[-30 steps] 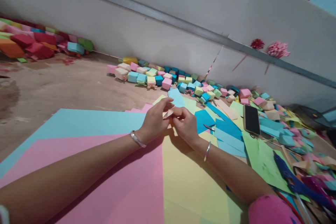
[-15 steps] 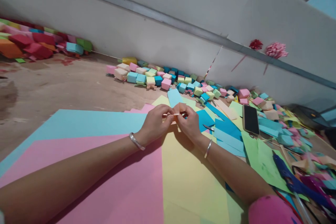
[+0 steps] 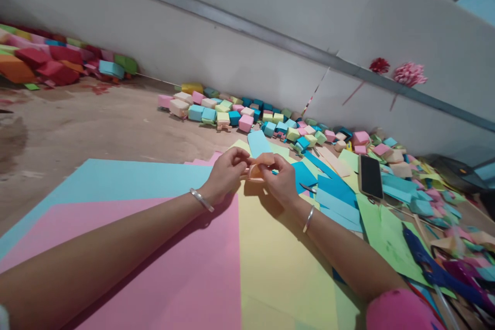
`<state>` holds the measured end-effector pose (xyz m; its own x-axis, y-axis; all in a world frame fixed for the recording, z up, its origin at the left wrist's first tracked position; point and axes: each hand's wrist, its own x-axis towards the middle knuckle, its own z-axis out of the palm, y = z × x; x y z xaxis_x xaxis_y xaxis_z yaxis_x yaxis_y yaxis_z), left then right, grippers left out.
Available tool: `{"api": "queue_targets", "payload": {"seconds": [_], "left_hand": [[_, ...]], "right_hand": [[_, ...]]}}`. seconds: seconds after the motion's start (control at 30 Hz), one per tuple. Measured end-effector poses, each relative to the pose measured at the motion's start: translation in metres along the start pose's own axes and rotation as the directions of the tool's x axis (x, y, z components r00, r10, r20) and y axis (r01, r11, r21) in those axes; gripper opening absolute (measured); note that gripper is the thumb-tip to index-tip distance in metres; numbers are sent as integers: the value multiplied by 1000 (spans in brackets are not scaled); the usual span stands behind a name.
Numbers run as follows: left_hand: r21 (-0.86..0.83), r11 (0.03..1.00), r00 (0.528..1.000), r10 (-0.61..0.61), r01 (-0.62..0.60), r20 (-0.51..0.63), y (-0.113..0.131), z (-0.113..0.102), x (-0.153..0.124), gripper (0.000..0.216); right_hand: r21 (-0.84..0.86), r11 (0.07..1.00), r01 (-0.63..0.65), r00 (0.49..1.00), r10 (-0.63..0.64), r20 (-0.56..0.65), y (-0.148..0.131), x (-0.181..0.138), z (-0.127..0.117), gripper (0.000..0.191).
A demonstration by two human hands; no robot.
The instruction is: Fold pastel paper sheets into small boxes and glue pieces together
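My left hand (image 3: 226, 172) and my right hand (image 3: 280, 180) meet above the large paper sheets, both pinching a small peach folded paper piece (image 3: 258, 169) between their fingertips. Each wrist wears a silver bangle. Under the hands lie a yellow sheet (image 3: 278, 263), a pink sheet (image 3: 154, 268) and a light blue sheet (image 3: 116, 178). A light blue strip (image 3: 258, 143) lies just beyond the hands.
Several small coloured paper boxes (image 3: 240, 113) line the wall. A phone (image 3: 370, 176) lies on green paper at the right, by blue paper strips (image 3: 336, 201). Blue-handled scissors (image 3: 433, 263) and scraps clutter the right edge. Bigger paper boxes (image 3: 58, 64) sit far left. Two paper flowers (image 3: 408, 73) hang on the wall.
The hands have kept working the peach piece, shifting it slightly up and away; the fingers have re-gripped, and the piece now looks more curled between them.
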<state>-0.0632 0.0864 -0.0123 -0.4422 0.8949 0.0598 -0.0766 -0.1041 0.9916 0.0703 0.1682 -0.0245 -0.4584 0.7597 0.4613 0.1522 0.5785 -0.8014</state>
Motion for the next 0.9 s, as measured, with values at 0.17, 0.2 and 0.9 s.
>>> {"api": "queue_targets", "payload": {"seconds": [0.17, 0.2, 0.9], "left_hand": [[-89, 977, 981, -190, 194, 47, 0, 0, 2, 16], [-96, 973, 977, -206, 211, 61, 0, 0, 1, 15], [-301, 759, 789, -423, 577, 446, 1, 1, 2, 13]], "right_hand": [[160, 987, 29, 998, -20, -60, 1, 1, 0, 11], [190, 981, 35, 998, -23, -65, 1, 1, 0, 11], [-64, 994, 86, 995, -83, 51, -10, 3, -10, 20]]}}
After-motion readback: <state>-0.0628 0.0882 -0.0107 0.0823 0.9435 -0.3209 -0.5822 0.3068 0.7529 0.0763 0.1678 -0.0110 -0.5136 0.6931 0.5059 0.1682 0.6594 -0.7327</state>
